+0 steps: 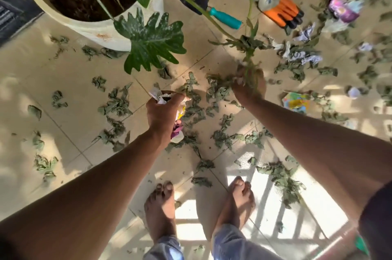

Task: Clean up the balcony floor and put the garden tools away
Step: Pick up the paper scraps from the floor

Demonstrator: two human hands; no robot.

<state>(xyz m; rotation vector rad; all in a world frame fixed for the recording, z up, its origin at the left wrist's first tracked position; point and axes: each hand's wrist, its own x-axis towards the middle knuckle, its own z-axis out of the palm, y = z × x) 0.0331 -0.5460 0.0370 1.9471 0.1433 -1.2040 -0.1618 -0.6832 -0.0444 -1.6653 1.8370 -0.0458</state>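
Note:
Dried green leaves [118, 102] and crumpled paper scraps [305, 36] litter the beige tiled floor [70, 81]. My left hand [163, 111] grips a bundle of crumpled paper and colourful wrappers [178, 128] low over the floor. My right hand [250, 83] reaches down into a heap of leaves [218, 88], fingers curled on some of them. Further back lie a black trowel with a teal handle [212, 8] and orange-and-grey garden gloves [282, 10]. A colourful packet [297, 102] lies to the right.
A large white plant pot [89, 20] with soil stands at the back left, its broad leaves and a long stem [152, 41] hanging over the floor. A purple wrapper [341, 8] and dark pots sit at the back right. My bare feet [161, 208] stand near the bottom.

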